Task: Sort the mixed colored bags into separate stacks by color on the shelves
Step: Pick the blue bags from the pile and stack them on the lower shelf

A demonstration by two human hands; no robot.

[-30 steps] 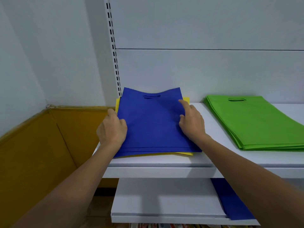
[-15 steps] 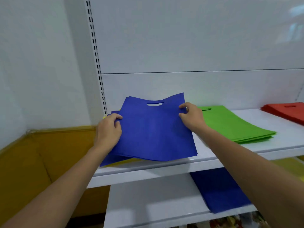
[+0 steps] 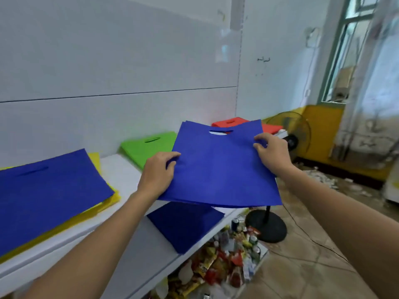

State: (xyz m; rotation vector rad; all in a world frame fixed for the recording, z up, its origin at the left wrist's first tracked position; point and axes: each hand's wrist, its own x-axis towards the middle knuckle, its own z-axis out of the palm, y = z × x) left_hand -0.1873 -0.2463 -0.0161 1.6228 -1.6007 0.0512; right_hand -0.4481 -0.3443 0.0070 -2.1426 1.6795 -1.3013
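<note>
The left hand (image 3: 158,171) and right hand (image 3: 272,152) pinch the 2 side edges of the held blue bags (image 3: 220,169), tilted in the air by the shelf (image 3: 121,169) front. On the shelf lie green bags (image 3: 149,147) and red bags (image 3: 233,123). At left, a top blue bag (image 3: 49,190) covers yellow bags (image 3: 94,158). A dark blue bag (image 3: 185,225) lies on the lower shelf (image 3: 140,255).

a white panelled back wall (image 3: 108,61) rises behind a white upper shelf (image 3: 124,171) and a lower shelf (image 3: 140,255). to the right, a white side wall (image 3: 278,83) ends in a yellow band (image 3: 321,134) at the bottom. daylight comes through a green-framed window (image 3: 356,50). a fan (image 3: 289,132) on a round black base (image 3: 267,226) stands on the brownish floor (image 3: 323,266), with colourful packets (image 3: 222,266) heaped under the lower shelf
</note>
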